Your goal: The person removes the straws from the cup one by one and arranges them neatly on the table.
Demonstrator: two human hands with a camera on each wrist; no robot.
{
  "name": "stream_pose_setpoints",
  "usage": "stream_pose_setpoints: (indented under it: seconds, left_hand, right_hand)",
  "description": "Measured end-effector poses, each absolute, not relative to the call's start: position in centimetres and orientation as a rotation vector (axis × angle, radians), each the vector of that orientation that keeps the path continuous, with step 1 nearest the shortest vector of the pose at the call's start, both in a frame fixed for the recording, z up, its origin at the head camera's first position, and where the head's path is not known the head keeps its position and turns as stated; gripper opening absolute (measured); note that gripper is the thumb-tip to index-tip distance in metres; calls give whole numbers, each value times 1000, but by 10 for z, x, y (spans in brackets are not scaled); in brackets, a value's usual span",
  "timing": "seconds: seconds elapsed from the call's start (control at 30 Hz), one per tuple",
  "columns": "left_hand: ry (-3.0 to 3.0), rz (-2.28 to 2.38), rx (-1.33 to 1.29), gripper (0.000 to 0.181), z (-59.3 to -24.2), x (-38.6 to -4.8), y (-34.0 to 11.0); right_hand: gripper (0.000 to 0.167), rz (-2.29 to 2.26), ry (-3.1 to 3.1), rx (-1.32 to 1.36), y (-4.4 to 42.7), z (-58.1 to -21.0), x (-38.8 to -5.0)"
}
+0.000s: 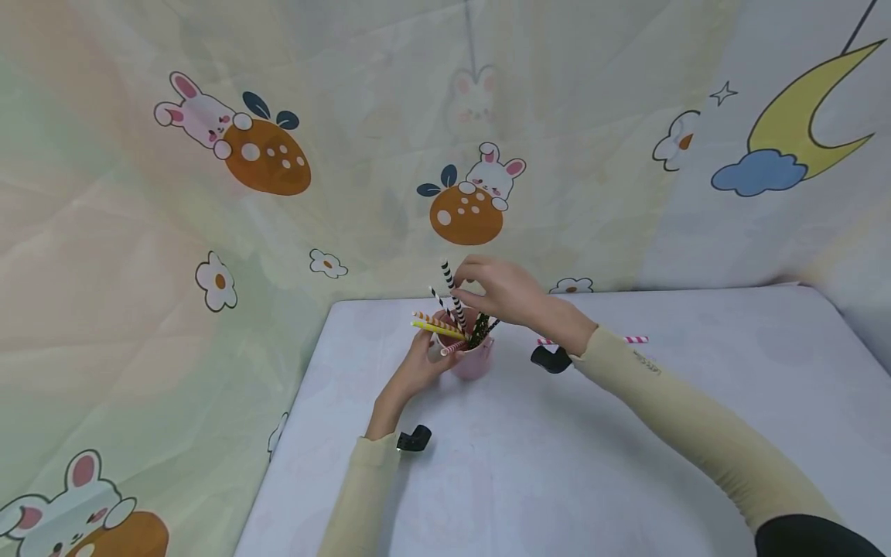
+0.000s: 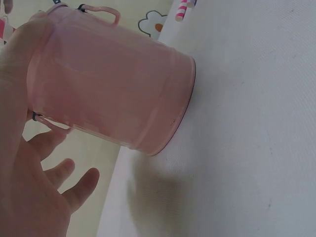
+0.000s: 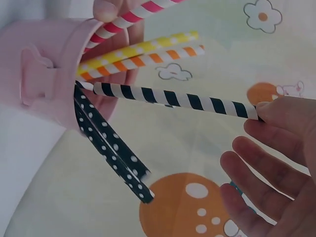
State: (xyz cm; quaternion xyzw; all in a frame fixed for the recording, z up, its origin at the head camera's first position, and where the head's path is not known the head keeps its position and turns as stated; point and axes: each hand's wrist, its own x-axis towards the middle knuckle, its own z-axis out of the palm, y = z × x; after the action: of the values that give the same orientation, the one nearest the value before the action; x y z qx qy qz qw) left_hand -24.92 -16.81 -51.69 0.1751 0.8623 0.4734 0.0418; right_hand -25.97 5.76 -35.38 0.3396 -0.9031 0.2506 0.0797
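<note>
A pink bucket (image 2: pixel 113 74) with small side handles stands on the white table, and the left hand (image 1: pixel 418 367) grips it at the rim, thumb on one side and fingers on the other. Several paper straws lean out of it: yellow (image 3: pixel 143 49), orange-striped (image 3: pixel 148 60), red-striped (image 3: pixel 133 19) and dark dotted ones (image 3: pixel 111 148). Between thumb and forefinger the right hand (image 3: pixel 281 153) pinches the upper end of a black-and-white striped straw (image 3: pixel 182 99), whose lower end is at the bucket's mouth. The other right fingers are spread.
A pink-and-white striped straw (image 1: pixel 636 340) lies on the table (image 1: pixel 522 464) to the right, partly behind the right forearm. Behind the table hangs a printed cloth (image 1: pixel 376 155) with rabbits, flowers and a moon.
</note>
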Motion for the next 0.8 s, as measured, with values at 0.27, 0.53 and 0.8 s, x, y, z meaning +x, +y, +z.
stream_pose_setpoints:
  seconds: [0.27, 0.53, 0.8]
  left_hand:
    - [2630, 1464, 503, 80, -516, -248, -167]
    - [2629, 1471, 510, 80, -516, -248, -167]
    - [2614, 1449, 531, 81, -511, -247, -167]
  right_hand:
    - [18, 861, -2663, 930, 76, -339, -258]
    - [17, 900, -2587, 878, 96, -328, -256]
    - [17, 940, -2516, 873, 117, -321, -249]
